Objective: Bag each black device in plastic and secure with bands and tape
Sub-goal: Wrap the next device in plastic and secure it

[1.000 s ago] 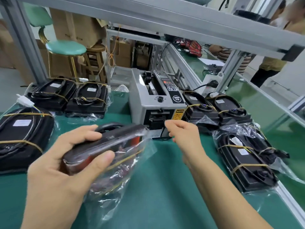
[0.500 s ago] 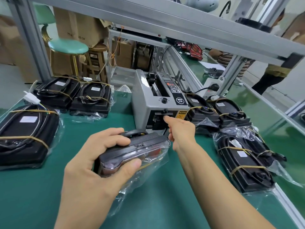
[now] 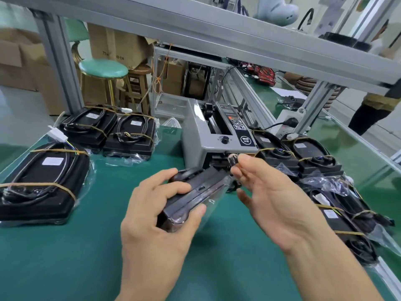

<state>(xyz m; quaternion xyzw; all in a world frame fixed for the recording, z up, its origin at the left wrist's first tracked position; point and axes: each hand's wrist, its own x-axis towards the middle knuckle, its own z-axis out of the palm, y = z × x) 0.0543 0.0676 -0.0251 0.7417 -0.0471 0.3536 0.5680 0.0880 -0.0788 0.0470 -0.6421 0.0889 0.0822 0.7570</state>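
Left hand (image 3: 160, 216) grips the plastic-bagged black device (image 3: 193, 192) at centre; right hand (image 3: 269, 200), at three o'clock, pinches a clear tape strip (image 3: 233, 159) from the grey tape dispenser (image 3: 208, 135).

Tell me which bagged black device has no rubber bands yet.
The one gripped in the left hand, the held device; every other bagged unit on the mat wears tan bands.

You're at a factory packing line: green bench mat (image 3: 65, 257), aluminium frame (image 3: 217, 33), tape dispenser (image 3: 208, 140), banded bagged units (image 3: 43, 181), stacked cartons (image 3: 112, 48) behind.
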